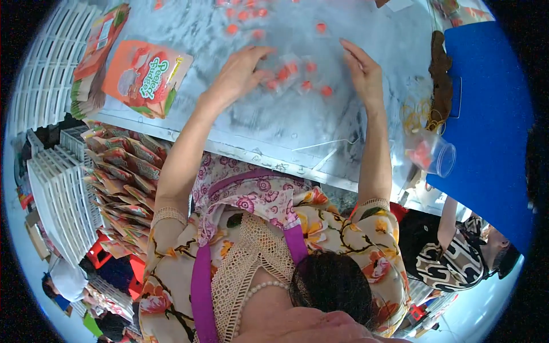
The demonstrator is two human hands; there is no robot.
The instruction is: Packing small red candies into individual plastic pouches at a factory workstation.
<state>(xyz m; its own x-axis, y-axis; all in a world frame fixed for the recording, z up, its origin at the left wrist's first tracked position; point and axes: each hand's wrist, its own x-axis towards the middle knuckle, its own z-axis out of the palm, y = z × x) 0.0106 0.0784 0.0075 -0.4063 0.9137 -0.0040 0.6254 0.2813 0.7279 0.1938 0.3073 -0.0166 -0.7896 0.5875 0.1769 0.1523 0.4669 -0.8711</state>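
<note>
Between my hands lies a loose group of small red candies in clear wrappers [289,71] on the pale, wet-looking table [286,120]. My left hand [243,74] is at the left of the group, its thumb and fingers apart and its fingertips close to the nearest candies. To the right, my right hand [363,74] is raised with its fingers stretched out and nothing seen in it. More wrapped red candies [243,14] are scattered toward the far side, partly blurred. A flat orange-and-red printed pouch [143,77] rests left of my left hand.
A stack of similar pouches [97,57] stands at the far left. Many filled-looking pouches [123,188] are piled below the table edge, beside white plastic crates [60,200]. Right are yellow rubber bands [417,111], a tipped clear cup [440,157] and a blue panel [486,103]. Co-workers sit behind.
</note>
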